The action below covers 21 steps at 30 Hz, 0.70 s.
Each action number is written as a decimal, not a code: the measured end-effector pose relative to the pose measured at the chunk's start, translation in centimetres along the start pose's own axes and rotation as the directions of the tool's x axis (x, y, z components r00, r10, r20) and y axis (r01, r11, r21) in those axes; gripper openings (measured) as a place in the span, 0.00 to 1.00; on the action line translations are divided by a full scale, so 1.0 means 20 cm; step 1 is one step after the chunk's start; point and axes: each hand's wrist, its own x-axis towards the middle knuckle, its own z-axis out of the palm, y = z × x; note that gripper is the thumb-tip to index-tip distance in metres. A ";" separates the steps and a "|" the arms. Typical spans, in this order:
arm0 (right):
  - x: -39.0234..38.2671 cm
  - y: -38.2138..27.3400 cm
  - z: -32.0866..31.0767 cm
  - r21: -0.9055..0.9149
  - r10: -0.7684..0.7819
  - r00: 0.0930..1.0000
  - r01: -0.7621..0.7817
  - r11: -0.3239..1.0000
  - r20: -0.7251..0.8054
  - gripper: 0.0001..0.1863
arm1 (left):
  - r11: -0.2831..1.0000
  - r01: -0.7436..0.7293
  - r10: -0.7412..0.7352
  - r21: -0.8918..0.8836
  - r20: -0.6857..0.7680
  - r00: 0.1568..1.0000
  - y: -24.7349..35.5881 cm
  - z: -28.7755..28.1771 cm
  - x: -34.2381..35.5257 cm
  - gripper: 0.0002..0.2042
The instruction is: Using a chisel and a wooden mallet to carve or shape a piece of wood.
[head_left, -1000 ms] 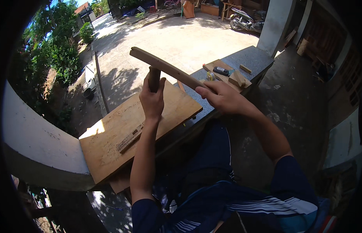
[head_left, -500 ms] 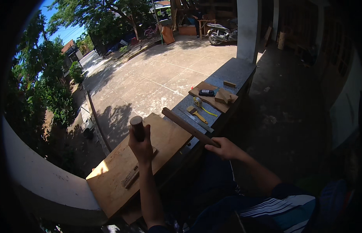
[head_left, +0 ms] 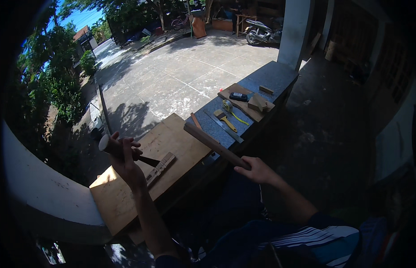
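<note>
Head view: left grip (head_left: pixel 126 163) curled round chisel (head_left: pixel 113 147), blade (head_left: pixel 150 161) near notched strip (head_left: pixel 162 169) on board (head_left: pixel 181 136), 9 o'clock from right grip (head_left: pixel 258 170), closed around wooden bar (head_left: pixel 214 145). Step apparently chisel placement; next move calls for steady edge.

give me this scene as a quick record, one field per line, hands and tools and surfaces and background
left hand: holds a wooden-handled tool, its dark blade angled toward the carved strip; contact unclear
right hand: grips one end of a wooden bar
work piece: carved strip, lying on a large wooden board
bench: speckled grey top
on bench: tape measure with yellow tape out, yellow-handled brush, flat metal strip
background: parked motorbike, sunlit paving
</note>
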 end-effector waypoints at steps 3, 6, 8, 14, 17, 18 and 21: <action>-0.02 0.03 -0.03 -0.008 0.059 0.997 -0.059 0.998 -0.041 0.22 | 0.999 0.023 -0.020 -0.031 0.111 0.994 0.16 0.02 -0.03 0.18; 0.05 0.05 -0.01 -0.077 0.033 0.998 -0.037 0.996 -0.060 0.22 | 0.990 0.064 -0.088 0.124 0.197 0.976 0.21 -0.11 -0.05 0.18; 0.09 0.02 -0.04 -0.061 0.030 0.996 -0.035 0.998 -0.081 0.23 | 0.902 0.036 -0.182 0.431 0.302 0.936 0.20 -0.19 -0.05 0.17; 0.10 -0.09 -0.21 0.156 -0.047 0.948 0.101 0.983 -0.315 0.23 | 0.880 0.083 -0.289 0.467 0.388 0.875 0.32 -0.21 -0.14 0.17; 0.08 -0.12 -0.25 0.333 -0.069 0.957 0.165 0.928 -0.282 0.20 | 0.857 0.010 -0.302 0.516 0.486 0.820 0.39 -0.16 -0.18 0.15; 0.08 -0.10 -0.24 0.376 -0.057 0.973 0.140 0.916 -0.224 0.19 | 0.839 -0.013 -0.325 0.544 0.519 0.790 0.40 -0.14 -0.18 0.16; 0.04 -0.11 -0.24 0.378 -0.019 0.967 0.117 0.918 -0.253 0.19 | 0.805 -0.061 -0.335 0.590 0.536 0.775 0.40 -0.06 -0.21 0.15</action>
